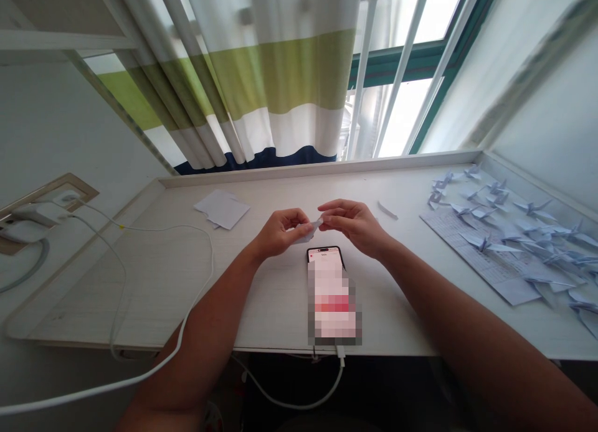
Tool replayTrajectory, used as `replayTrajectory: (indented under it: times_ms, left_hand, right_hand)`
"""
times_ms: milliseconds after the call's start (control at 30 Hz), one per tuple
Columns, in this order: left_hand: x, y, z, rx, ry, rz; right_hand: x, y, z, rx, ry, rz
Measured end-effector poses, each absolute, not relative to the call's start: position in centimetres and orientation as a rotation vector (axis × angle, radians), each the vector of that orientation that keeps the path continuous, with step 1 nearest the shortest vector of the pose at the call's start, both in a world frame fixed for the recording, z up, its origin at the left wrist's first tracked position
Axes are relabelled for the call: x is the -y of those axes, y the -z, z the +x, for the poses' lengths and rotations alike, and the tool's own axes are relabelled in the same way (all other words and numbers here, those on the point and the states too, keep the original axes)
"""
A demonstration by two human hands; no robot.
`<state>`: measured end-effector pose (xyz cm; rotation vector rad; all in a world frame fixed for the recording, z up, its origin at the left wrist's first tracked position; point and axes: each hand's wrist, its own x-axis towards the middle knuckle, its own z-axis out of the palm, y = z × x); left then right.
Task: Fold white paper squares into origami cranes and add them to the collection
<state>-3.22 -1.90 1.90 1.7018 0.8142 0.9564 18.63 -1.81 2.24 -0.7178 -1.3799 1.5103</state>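
Observation:
Both of my hands meet above the white desk, pinching one small piece of folded pale paper between them. My left hand grips its left end with curled fingers. My right hand pinches the right end with thumb and forefinger. Directly below the hands a phone lies flat on the desk with its screen lit.
Several folded paper cranes lie on a printed sheet at the right. Blank paper squares sit at the back left, a paper scrap behind my right hand. White cables run from wall chargers across the desk to the phone. A striped curtain hangs behind.

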Motion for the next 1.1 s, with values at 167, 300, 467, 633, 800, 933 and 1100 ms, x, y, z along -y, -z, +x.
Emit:
replayTrajectory:
  times_ms: [167,300,467,633,800,933,1100]
  left_hand:
    - [1.9,-2.0,-3.4,-0.792,-0.962,1.65]
    - [1.8,-2.1,-3.5,-0.779,-0.93,1.627]
    - [1.8,-2.0,-3.7,-0.774,-0.908,1.639]
    - [1.6,-1.8,-3.7,-0.775,-0.898,1.662]
    - [1.5,-1.7,-3.7,-0.773,-0.882,1.659]
    - [1.5,-1.7,-3.7,-0.768,-0.867,1.673]
    - [1.5,-1.6,-3.8,-0.762,-0.838,1.712]
  right_hand:
    - [2.2,-2.8,18.6,1.566,-1.31,-0.694]
    - [2.3,-3.1,18.9,1.722,-1.122,-0.728]
    - [2.4,-3.2,19.0,1.88,-0.886,-0.848]
    - [2.5,-3.3,18.9,2.005,-0.739,-0.884]
    - [2.5,-3.4,19.1,2.046,-0.738,-0.849]
    - [2.6,-3.7,19.3,2.091,-0.785,-0.807]
    - [2.3,-3.5,19.4,2.169,-0.618,-0.819]
